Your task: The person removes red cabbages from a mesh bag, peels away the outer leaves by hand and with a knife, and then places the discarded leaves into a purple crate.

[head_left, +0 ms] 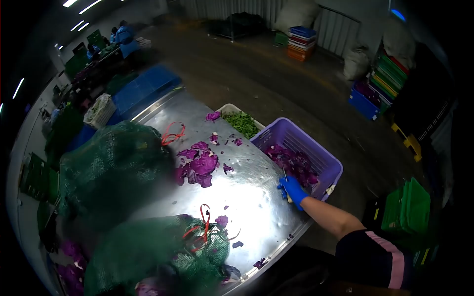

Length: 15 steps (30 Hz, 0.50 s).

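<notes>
My right hand (293, 191), in a blue glove, is closed around a knife (285, 172). Its thin blade points away from me, and a bit of pale handle shows below the fingers. The hand is at the right edge of the metal table (261, 192), beside a purple crate (330, 160) holding red cabbage leaves (291, 160). My left hand is not visible. On the table lie loose red cabbage leaves (200, 165). Two green mesh sacks (118, 163) take up its left side, the nearer with a red tie (205, 224) and some cabbage showing.
A pale crate of green leaves (240, 123) stands past the purple one. Green crates (407, 207) are at the right, and a blue crate (364, 101) sits near stacked crates (387, 79). Co-workers in blue (126, 39) stand far left. Another red tie (173, 133) lies on the table.
</notes>
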Tool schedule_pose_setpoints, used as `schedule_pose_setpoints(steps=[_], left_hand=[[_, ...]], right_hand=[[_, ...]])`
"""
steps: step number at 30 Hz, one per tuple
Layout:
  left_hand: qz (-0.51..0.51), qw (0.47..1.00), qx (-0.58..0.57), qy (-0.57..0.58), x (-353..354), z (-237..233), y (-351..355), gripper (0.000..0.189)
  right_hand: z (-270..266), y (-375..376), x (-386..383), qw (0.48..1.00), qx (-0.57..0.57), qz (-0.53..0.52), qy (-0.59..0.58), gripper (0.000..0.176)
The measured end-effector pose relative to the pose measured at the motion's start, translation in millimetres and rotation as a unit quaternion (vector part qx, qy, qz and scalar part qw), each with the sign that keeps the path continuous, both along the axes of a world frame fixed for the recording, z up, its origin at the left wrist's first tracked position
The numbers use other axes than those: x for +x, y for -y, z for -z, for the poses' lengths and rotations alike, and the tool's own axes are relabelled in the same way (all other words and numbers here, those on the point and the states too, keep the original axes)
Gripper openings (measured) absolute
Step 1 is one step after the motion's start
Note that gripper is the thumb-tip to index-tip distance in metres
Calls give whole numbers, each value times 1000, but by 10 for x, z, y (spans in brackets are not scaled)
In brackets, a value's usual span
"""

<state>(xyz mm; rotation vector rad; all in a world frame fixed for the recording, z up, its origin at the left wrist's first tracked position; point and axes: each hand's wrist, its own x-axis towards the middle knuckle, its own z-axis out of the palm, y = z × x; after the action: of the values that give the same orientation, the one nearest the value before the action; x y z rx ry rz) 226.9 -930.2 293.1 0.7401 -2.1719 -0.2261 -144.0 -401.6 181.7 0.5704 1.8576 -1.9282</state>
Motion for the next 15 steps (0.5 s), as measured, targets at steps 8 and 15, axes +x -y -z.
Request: schedule_pose_setpoints(steps=[8, 15], left_hand=[[243, 842, 477, -71, -877, -174, -2598, 104], [243, 879, 397, 102, -1838, 314, -3224, 104]], right_hand=[[-861, 259, 870, 919, 139, -350, -114, 28], [-989, 48, 932, 866, 208, -386, -239, 25]])
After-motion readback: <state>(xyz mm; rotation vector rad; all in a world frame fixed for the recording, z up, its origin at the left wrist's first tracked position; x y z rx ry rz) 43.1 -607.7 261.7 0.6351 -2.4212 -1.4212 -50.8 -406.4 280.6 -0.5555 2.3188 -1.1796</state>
